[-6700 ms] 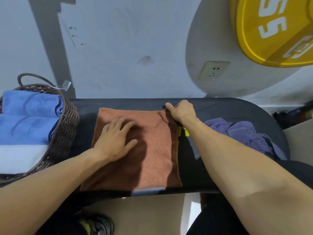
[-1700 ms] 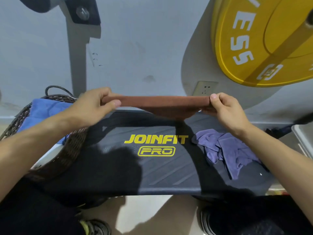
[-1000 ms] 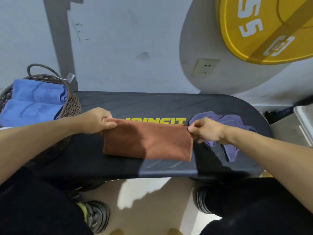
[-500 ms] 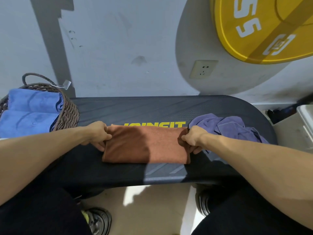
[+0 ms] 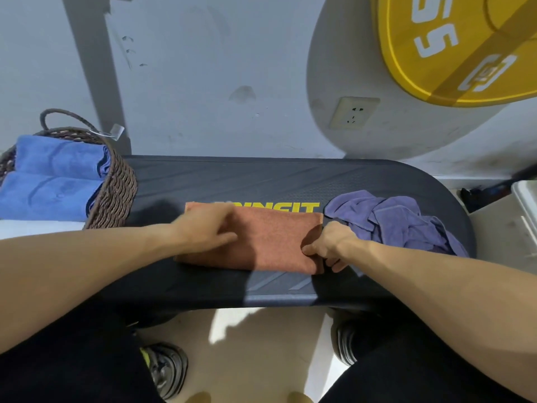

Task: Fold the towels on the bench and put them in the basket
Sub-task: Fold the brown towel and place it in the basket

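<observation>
A folded rust-brown towel [image 5: 270, 242] lies flat on the black bench [image 5: 261, 181], over its yellow lettering. My left hand [image 5: 206, 231] rests on the towel's left part with fingers stretched out, blurred by motion. My right hand [image 5: 328, 245] pinches the towel's right edge with curled fingers. A crumpled purple towel [image 5: 401, 222] sits on the bench just right of my right hand. The wicker basket [image 5: 116, 190] stands at the bench's left end and holds folded blue towels [image 5: 49, 178].
A grey wall with a socket [image 5: 353, 112] runs right behind the bench. A yellow weight plate [image 5: 465, 45] hangs at the upper right. A pale box edge [image 5: 526, 199] shows at far right. My legs and shoes are below the bench's front edge.
My left hand has let go of the towel's left edge and slid rightward onto its top. My right hand still holds the right edge. The towel lies where it was.
</observation>
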`<state>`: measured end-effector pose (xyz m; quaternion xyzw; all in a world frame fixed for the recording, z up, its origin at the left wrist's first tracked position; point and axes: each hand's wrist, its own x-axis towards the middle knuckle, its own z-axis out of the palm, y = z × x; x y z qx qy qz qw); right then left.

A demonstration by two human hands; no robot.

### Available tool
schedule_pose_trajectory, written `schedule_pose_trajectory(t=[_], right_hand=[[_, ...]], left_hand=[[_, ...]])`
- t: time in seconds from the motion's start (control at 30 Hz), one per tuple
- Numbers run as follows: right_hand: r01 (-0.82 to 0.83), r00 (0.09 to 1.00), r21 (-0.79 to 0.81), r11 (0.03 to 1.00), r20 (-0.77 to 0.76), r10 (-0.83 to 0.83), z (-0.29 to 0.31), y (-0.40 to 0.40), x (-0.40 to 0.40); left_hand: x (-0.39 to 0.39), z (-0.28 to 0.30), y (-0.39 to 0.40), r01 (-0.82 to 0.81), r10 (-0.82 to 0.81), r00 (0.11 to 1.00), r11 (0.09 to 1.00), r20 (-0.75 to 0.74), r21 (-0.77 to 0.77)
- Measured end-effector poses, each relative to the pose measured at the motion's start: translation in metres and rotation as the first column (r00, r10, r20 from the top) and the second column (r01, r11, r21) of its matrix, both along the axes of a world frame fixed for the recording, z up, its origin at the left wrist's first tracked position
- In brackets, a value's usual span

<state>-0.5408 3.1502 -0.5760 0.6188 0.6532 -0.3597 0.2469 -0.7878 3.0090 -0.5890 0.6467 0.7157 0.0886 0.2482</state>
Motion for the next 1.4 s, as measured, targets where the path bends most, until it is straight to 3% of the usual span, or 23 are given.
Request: schedule_pose_trajectory(t=[0.1,0.27,0.4,0.5,0.53,0.57,0.63,0.67,0.73,0.8,0.9,1.0,1.07,1.13,1.23,1.33,1.4], right_hand=[[0.09,0.991,-0.064,0.994,-0.09,-0.096,-0.003,0.001,-0.004],[0.326,0.883,-0.281,0.902,-0.249,-0.397,0.003,0.009,-0.006],[0.232,0.868,-0.497,0.836,-0.283,-0.409,0.015,0.006,-0.019],[0.129,0.865,-0.458,0.88,-0.381,-0.325,0.027,0.006,-0.033],[0.114,0.851,-0.431,0.895,-0.423,-0.312,0.032,0.005,-0.038],[0.102,0.833,-0.405,0.909,-0.465,-0.3,0.037,0.003,-0.042],[0.064,0.783,-0.375,0.925,-0.556,-0.279,0.044,-0.007,-0.052],[0.043,0.745,-0.379,0.925,-0.605,-0.282,0.046,-0.015,-0.058],[-0.003,0.677,-0.406,0.914,-0.674,-0.297,0.049,-0.03,-0.069],[-0.072,0.655,-0.454,0.888,-0.693,-0.302,0.052,-0.038,-0.078],[-0.124,0.679,-0.52,0.845,-0.666,-0.31,0.05,-0.038,-0.085],[-0.091,0.75,-0.334,0.938,-0.642,-0.156,0.041,-0.037,-0.088],[-0.197,0.809,-0.09,0.976,-0.578,0.11,0.032,-0.037,-0.088],[-0.342,0.809,0.057,0.938,-0.491,0.325,0.023,-0.038,-0.09],[-0.456,0.766,0.087,0.886,-0.468,0.441,0.014,-0.042,-0.099],[-0.597,0.679,0.255,0.761,-0.345,0.648,0.004,-0.048,-0.109],[-0.611,0.671,0.298,0.734,-0.297,0.679,-0.003,-0.05,-0.11]], left_hand=[[0.026,-0.008,0.004,0.191,-0.189,0.981,0.976,0.03,-0.099],[0.037,-0.01,0.018,0.18,-0.199,0.977,0.962,-0.078,-0.207],[0.043,-0.003,0.025,0.168,-0.205,0.975,0.931,-0.085,-0.323],[0.037,0.019,0.034,0.077,-0.018,0.99,0.898,0.138,-0.434],[0.035,0.028,0.036,0.024,0.12,0.954,0.88,0.273,-0.474],[0.033,0.037,0.038,-0.011,0.269,0.86,0.859,0.434,-0.511],[0.033,0.051,0.038,-0.029,0.468,0.577,0.831,0.669,-0.556],[0.032,0.056,0.037,-0.04,0.511,0.483,0.824,0.71,-0.566],[0.03,0.06,0.031,-0.133,0.554,0.4,0.823,0.73,-0.552],[0.022,0.057,0.022,-0.318,0.614,0.416,0.789,0.671,-0.525],[0.002,0.044,0.008,-0.492,0.682,0.557,0.731,0.474,-0.473],[-0.013,0.034,-0.004,-0.534,0.73,0.551,0.68,0.404,-0.502],[-0.021,0.027,-0.012,-0.537,0.75,0.534,0.658,0.391,-0.528],[-0.029,0.021,-0.019,-0.544,0.757,0.532,0.648,0.378,-0.533],[-0.04,0.012,-0.027,-0.55,0.742,0.581,0.66,0.334,-0.511],[-0.047,0.004,-0.03,-0.548,0.699,0.656,0.7,0.285,-0.457],[-0.05,0.001,-0.031,-0.54,0.662,0.697,0.737,0.275,-0.407]])
